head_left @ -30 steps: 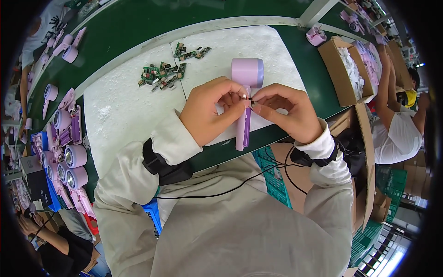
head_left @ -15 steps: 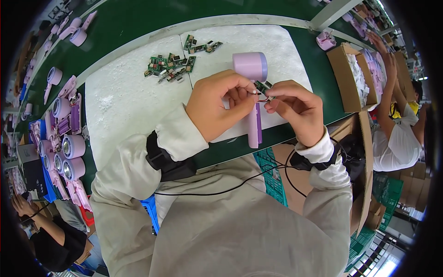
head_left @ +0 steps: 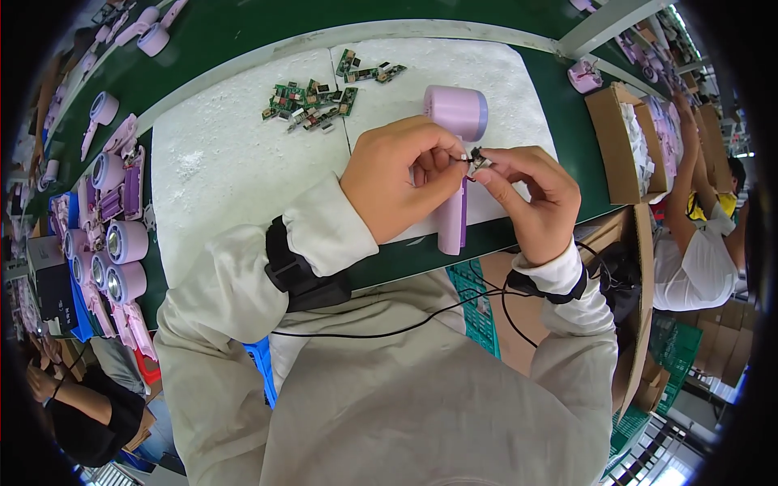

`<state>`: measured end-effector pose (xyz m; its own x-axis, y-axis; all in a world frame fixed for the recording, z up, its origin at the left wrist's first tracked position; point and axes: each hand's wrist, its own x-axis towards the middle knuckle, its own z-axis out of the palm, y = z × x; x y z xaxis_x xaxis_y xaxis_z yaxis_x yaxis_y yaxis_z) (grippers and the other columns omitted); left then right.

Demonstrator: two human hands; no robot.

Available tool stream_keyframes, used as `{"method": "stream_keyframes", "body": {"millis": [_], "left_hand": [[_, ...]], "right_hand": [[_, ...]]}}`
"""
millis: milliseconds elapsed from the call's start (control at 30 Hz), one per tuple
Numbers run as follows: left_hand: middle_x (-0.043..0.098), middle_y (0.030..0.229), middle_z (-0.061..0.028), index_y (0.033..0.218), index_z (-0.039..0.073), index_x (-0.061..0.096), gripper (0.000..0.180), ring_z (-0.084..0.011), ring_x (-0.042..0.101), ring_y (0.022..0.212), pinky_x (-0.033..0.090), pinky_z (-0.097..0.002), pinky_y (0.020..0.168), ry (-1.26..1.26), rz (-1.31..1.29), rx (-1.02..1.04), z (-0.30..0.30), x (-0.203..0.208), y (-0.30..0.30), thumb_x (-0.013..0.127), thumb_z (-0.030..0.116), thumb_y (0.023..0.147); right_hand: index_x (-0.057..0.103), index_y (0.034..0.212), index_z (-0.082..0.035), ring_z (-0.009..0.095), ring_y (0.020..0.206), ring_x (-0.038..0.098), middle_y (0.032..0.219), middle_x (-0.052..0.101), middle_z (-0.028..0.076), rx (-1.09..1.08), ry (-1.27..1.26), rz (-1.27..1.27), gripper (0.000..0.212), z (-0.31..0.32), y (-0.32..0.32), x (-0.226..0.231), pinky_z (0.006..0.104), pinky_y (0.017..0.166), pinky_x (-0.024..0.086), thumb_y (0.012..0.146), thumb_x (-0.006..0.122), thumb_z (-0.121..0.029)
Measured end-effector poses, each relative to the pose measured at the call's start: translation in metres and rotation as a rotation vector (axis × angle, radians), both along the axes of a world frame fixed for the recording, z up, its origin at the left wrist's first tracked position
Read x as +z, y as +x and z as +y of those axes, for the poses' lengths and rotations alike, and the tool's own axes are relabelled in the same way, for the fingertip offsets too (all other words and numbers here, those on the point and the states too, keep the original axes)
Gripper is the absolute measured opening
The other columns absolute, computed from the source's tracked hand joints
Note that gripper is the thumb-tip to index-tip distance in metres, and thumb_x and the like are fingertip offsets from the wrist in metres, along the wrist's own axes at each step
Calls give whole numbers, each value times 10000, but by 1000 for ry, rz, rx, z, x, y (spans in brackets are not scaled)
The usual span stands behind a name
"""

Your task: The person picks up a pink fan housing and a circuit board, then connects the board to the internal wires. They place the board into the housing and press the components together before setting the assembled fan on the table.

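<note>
My right hand [head_left: 535, 194] pinches a small green circuit board [head_left: 478, 159] between thumb and forefinger. Close against it, my left hand [head_left: 405, 174] is closed, with a small wire connector [head_left: 465, 157] at its fingertips. A dark wire runs between the two; whether the connector sits in the board cannot be made out. Beneath my hands lies a lilac hair-dryer-like body [head_left: 455, 112], its round head pointing away from me and its handle [head_left: 450, 223] toward me. Part of the handle is hidden behind my fingers.
Several circuit boards [head_left: 308, 105] lie in a pile on the white foam sheet [head_left: 219, 162]. Lilac housings [head_left: 126, 243] crowd the left. At right stands a cardboard box [head_left: 613, 146] with white pieces. Co-workers sit on both sides; a black cable [head_left: 389, 330] crosses my lap.
The circuit board has turned in my right fingers and now shows its narrow edge. My hands stay close together over the lilac body. The whole view has shifted slightly.
</note>
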<state>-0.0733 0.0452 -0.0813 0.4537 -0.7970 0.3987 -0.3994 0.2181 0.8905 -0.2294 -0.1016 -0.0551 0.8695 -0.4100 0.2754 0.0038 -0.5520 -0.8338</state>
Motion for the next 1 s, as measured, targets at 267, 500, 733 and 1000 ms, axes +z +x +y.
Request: {"method": "stream_keyframes", "body": {"millis": [267, 500, 733, 1000], "left_hand": [[622, 797, -61, 958, 14, 663, 139, -149, 603, 654, 490, -270, 591, -8, -58, 3, 4, 3, -3, 730, 2, 836], [625, 795, -67, 967, 25, 671, 175, -163, 597, 659, 479, -275, 588, -16, -72, 5, 8, 3, -9, 732, -40, 817], [627, 794, -62, 962, 31, 671, 182, -155, 595, 656, 476, -274, 585, 4, -38, -1, 5, 2, -7, 733, -49, 811], [633, 806, -61, 968, 29, 678, 168, -150, 607, 660, 489, -265, 599, 36, -73, 4, 8, 3, -6, 730, -46, 827]], "right_hand": [[739, 989, 13, 239, 900, 701, 971, 695, 122, -7, -179, -274, 271, -1, 5, -18, 335, 778, 560, 743, 852, 0], [740, 981, 13, 236, 876, 703, 981, 696, 137, -18, -234, -263, 289, 3, 0, -18, 330, 759, 566, 723, 870, -4], [744, 996, 22, 231, 844, 705, 980, 691, 141, 39, -254, -174, 297, 1, 0, -8, 324, 732, 571, 728, 869, -4], [736, 1029, 57, 259, 866, 702, 1011, 690, 164, 91, -264, -140, 296, -2, -3, -4, 324, 749, 571, 748, 830, 55]]}}
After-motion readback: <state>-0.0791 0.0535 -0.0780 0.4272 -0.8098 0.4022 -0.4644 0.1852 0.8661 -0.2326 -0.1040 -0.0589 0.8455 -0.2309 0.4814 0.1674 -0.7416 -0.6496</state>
